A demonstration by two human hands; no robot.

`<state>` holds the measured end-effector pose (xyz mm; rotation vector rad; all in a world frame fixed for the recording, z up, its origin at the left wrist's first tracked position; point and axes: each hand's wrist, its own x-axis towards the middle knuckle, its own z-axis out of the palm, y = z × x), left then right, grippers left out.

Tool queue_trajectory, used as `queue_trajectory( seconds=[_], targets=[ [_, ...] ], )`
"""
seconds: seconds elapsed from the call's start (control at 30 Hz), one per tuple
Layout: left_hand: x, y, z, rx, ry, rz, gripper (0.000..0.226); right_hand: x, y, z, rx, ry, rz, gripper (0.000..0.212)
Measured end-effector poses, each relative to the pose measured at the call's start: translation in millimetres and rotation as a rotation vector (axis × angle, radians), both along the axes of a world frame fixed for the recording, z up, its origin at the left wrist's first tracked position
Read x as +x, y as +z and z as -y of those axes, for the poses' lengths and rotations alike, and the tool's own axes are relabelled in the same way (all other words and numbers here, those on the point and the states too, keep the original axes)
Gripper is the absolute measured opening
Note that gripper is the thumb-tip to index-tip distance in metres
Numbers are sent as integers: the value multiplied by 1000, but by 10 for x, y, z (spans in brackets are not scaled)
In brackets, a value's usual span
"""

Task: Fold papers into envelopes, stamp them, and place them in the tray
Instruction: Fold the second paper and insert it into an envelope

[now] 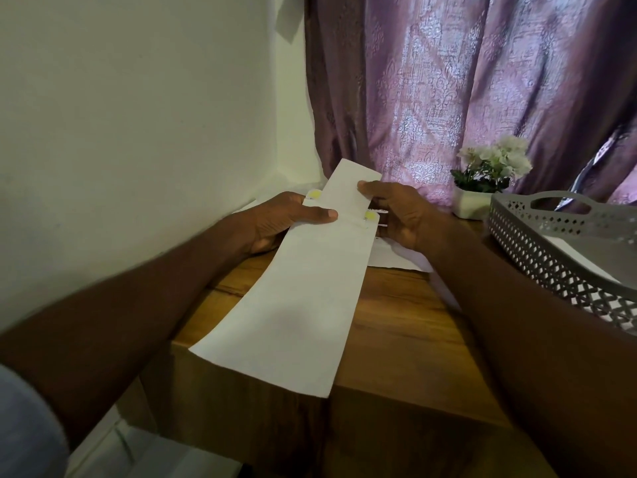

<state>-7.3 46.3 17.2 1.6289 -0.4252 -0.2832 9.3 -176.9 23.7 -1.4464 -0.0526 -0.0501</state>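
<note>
— The grip: what holds what?

— Both hands pinch the long white folded paper strip (303, 288), thumbs on top. The left hand (275, 224) takes its left edge, the right hand (396, 215) the far end, which is folded back.

— Which way does it lie?

— Its long axis runs from the far end towards the person, over the wooden tabletop (396, 322) and past its near edge.

— And the tray?

— The grey perforated plastic tray (537, 250) sits to the right, nearest the right hand, with bare wood between.

Matt white paper (303, 305); warm, smooth-grained wooden table (396, 326); perforated grey plastic tray (537, 250); sheeny, embossed purple cloth curtain (465, 81).
</note>
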Motion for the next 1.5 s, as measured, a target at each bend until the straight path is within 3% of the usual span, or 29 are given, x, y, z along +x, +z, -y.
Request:
queue_trajectory(
  seconds=[0.1,0.33,0.63,0.97,1.2,1.3,1.4,1.5],
  targets=[
    [-1,-6,-2,9,-5,5,42,7,5,-16,38,-69,26,36],
    [12,-7,-8,28,13,0,47,47,-30,-11,-86,-41,13,36],
    [24,-15,-11,30,-9,6,52,34,-3,-26,41,-54,11,35],
    [10,-4,4,30,5,0,43,5,-2,-33,-83,-32,0,37],
    [14,-22,0,32,3,26,49,-31,5,-4,-149,37,31,47],
    [7,-3,4,35,18,14,48,-51,1,-21,-105,66,-10,47],
    [-9,15,4,29,16,-9,44,-74,4,-59,-34,130,-54,68],
    [-29,26,7,22,25,-19,41,-82,29,-100,11,171,-80,62]
  ],
)
